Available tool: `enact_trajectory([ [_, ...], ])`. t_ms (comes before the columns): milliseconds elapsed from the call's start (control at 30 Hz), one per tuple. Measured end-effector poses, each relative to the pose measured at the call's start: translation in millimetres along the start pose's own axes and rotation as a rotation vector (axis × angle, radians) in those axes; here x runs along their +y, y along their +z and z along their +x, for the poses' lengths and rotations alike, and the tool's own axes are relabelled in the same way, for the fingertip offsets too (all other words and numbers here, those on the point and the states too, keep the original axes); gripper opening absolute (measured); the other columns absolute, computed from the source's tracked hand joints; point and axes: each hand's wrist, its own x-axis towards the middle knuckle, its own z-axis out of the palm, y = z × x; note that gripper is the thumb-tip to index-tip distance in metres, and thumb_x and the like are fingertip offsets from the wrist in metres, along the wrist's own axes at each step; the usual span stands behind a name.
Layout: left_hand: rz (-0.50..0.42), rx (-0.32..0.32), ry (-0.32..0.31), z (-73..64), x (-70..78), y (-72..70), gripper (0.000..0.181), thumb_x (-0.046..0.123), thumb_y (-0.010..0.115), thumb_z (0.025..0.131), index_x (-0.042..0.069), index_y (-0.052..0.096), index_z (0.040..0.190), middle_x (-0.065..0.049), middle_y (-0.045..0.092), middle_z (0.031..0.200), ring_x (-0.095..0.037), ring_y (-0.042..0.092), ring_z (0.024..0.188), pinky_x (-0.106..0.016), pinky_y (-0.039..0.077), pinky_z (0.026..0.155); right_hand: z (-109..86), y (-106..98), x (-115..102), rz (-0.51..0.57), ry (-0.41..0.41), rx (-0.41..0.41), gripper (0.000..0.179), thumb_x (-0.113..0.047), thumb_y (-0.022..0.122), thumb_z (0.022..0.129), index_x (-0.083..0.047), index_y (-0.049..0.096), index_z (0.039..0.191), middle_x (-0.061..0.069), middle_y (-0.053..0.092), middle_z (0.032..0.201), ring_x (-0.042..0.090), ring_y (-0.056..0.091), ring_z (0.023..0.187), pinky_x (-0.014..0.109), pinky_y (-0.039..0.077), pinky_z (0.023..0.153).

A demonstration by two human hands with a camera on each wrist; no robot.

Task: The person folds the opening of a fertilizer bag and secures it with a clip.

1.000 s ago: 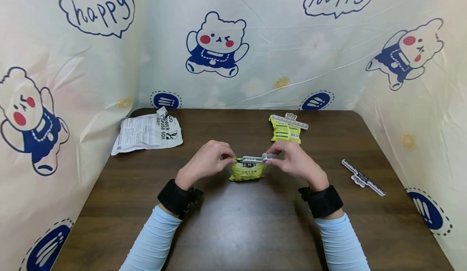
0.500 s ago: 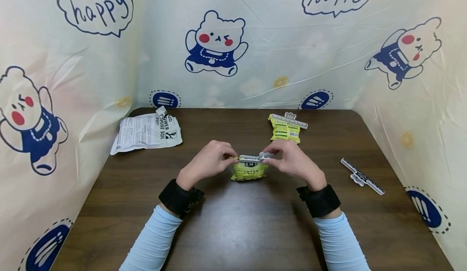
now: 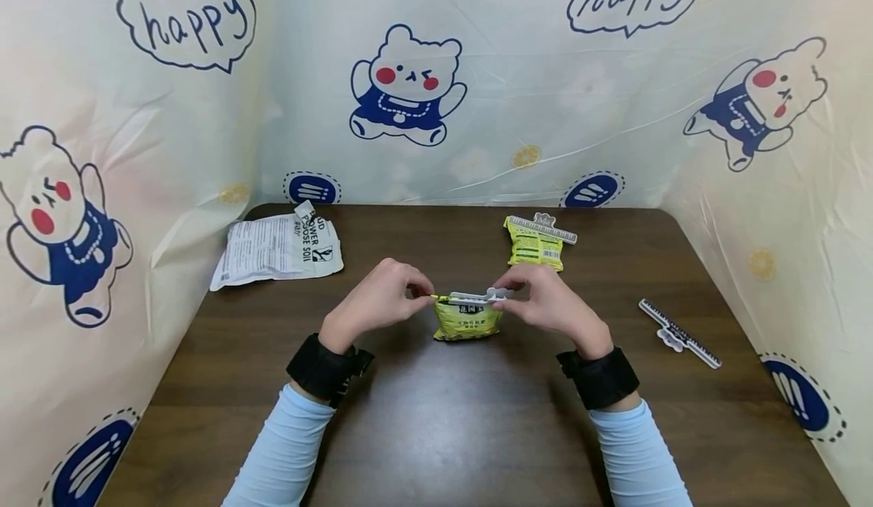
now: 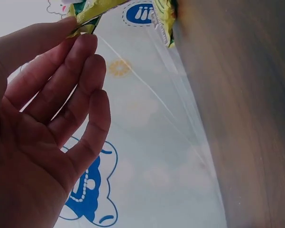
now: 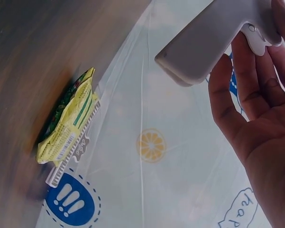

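Note:
A small yellow-green packet (image 3: 467, 323) stands near the middle of the table, its top edge upward. My left hand (image 3: 378, 298) pinches the left end of that top edge between thumb and forefinger; the left wrist view shows the yellow foil strip (image 4: 102, 7) at the fingertips, other fingers loosely bent. A pale grey ruler clip (image 3: 469, 298) lies along the packet's top. My right hand (image 3: 551, 302) grips the clip's handle from the right. In the right wrist view the clip's smooth end (image 5: 194, 52) juts from the fingers, and its jaws are hidden.
A second yellow packet (image 3: 535, 249) with a ruler clip (image 3: 543, 228) across its top lies behind the right hand. Another ruler clip (image 3: 678, 333) lies at the right. A white soil bag (image 3: 273, 249) is at the back left. Printed sheeting (image 3: 511, 98) walls the table.
The clip has shifted left along the packet's top edge with the right hand. Between the last two frames the left hand has drawn slightly left toward the packet's corner.

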Motion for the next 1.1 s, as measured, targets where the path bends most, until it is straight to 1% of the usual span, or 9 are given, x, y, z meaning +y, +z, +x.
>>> enact_trajectory([
  [67, 0.005, 0.002, 0.012, 0.9, 0.3, 0.4, 0.005, 0.009, 0.081, 0.090, 0.013, 0.083, 0.092, 0.001, 0.078, 0.084, -0.009, 0.066, 0.071, -0.033, 0.058, 0.065, -0.3, -0.5, -0.3, -0.001, -0.002, 0.003, 0.015, -0.011, 0.087, 0.086, -0.011, 0.079, 0.099, 0.002, 0.076, 0.092, 0.020, 0.066, 0.085, 0.056, 0.059, 0.079],
  [200, 0.004, 0.008, 0.021, 0.5, 0.6, 2.1, 0.005, 0.009, 0.080, 0.090, 0.013, 0.084, 0.090, 0.001, 0.079, 0.082, -0.008, 0.065, 0.069, -0.033, 0.057, 0.063, -0.6, 0.2, -1.2, -0.005, -0.010, 0.010, 0.015, -0.011, 0.087, 0.086, -0.011, 0.079, 0.098, 0.002, 0.076, 0.091, 0.018, 0.064, 0.084, 0.048, 0.058, 0.076],
  [267, -0.003, 0.014, 0.022, 0.1, 0.6, 2.7, 0.005, 0.009, 0.080, 0.090, 0.014, 0.084, 0.089, 0.001, 0.079, 0.083, -0.008, 0.065, 0.068, -0.033, 0.057, 0.061, -0.8, 1.5, -0.9, -0.002, -0.019, 0.015, 0.014, -0.011, 0.086, 0.086, -0.011, 0.079, 0.099, 0.003, 0.076, 0.091, 0.018, 0.064, 0.083, 0.047, 0.058, 0.075],
  [500, -0.007, 0.025, 0.049, 2.0, -1.3, 4.8, 0.004, 0.010, 0.081, 0.091, 0.014, 0.084, 0.091, 0.001, 0.081, 0.085, -0.007, 0.067, 0.070, -0.033, 0.057, 0.062, 1.1, 4.4, -1.7, 0.025, -0.042, 0.022, 0.015, -0.010, 0.086, 0.087, -0.008, 0.079, 0.100, 0.005, 0.077, 0.092, 0.021, 0.063, 0.082, 0.059, 0.059, 0.075],
  [600, 0.000, 0.021, 0.053, 3.1, -0.5, 5.2, 0.005, 0.011, 0.080, 0.091, 0.013, 0.084, 0.091, 0.001, 0.081, 0.086, -0.008, 0.068, 0.071, -0.033, 0.057, 0.063, 2.9, 4.8, -3.4, 0.024, -0.049, 0.026, 0.016, -0.009, 0.086, 0.086, -0.008, 0.079, 0.100, 0.006, 0.077, 0.092, 0.020, 0.064, 0.082, 0.059, 0.060, 0.075],
  [733, 0.007, 0.008, 0.042, 4.4, 2.1, 5.1, 0.005, 0.010, 0.080, 0.092, 0.013, 0.084, 0.092, 0.000, 0.081, 0.086, -0.009, 0.068, 0.072, -0.034, 0.057, 0.064, 4.1, 5.4, -4.4, 0.011, -0.063, 0.033, 0.017, -0.009, 0.087, 0.085, -0.007, 0.079, 0.100, 0.006, 0.077, 0.091, 0.020, 0.065, 0.082, 0.058, 0.060, 0.075],
  [833, -0.006, -0.002, 0.026, 4.9, 2.7, 5.5, 0.004, 0.010, 0.079, 0.093, 0.013, 0.083, 0.093, -0.001, 0.081, 0.087, -0.010, 0.068, 0.073, -0.034, 0.058, 0.065, 4.0, 5.1, -4.7, 0.003, -0.054, 0.031, 0.018, -0.009, 0.087, 0.085, -0.008, 0.079, 0.101, 0.006, 0.077, 0.092, 0.022, 0.066, 0.083, 0.058, 0.060, 0.077],
  [933, -0.034, -0.010, 0.005, 4.3, 3.0, 5.4, 0.004, 0.011, 0.080, 0.092, 0.013, 0.083, 0.093, 0.000, 0.080, 0.086, -0.009, 0.067, 0.070, -0.034, 0.057, 0.062, 3.3, 4.4, -5.3, 0.002, -0.033, 0.023, 0.018, -0.011, 0.087, 0.085, -0.009, 0.079, 0.102, 0.005, 0.077, 0.093, 0.026, 0.067, 0.085, 0.058, 0.060, 0.079],
  [1100, -0.063, -0.012, -0.029, 2.7, 1.5, 4.1, 0.003, 0.012, 0.080, 0.091, 0.014, 0.082, 0.092, 0.003, 0.078, 0.083, -0.009, 0.066, 0.071, -0.034, 0.059, 0.065, 3.0, 3.1, -4.9, 0.014, -0.014, 0.009, 0.019, -0.012, 0.087, 0.086, -0.008, 0.079, 0.103, 0.006, 0.077, 0.094, 0.033, 0.068, 0.087, 0.059, 0.060, 0.081],
])
